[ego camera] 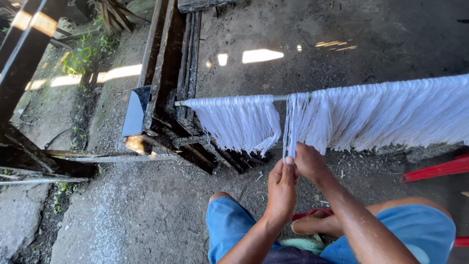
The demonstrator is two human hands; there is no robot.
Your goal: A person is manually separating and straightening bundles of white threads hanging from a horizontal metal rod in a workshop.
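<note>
White thread strands (381, 115) hang in a thick fringe from a thin horizontal rod (280, 98). A separate bunch of strands (239, 122) hangs at the rod's left end. Between the two, a narrow hank (291, 124) is pulled straight down. My left hand (282, 188) and my right hand (309, 161) are pressed together at its lower end, both pinching it. My forearms rise from the bottom edge, over my knees in blue shorts (229, 225).
A dark wooden frame (171, 83) carries the rod's left end, with a phone (135, 110) leaning against it. A red plastic piece (435, 170) lies at the right. My bare foot (315, 224) rests on the rough concrete floor (146, 210). Weeds and planks lie at the upper left.
</note>
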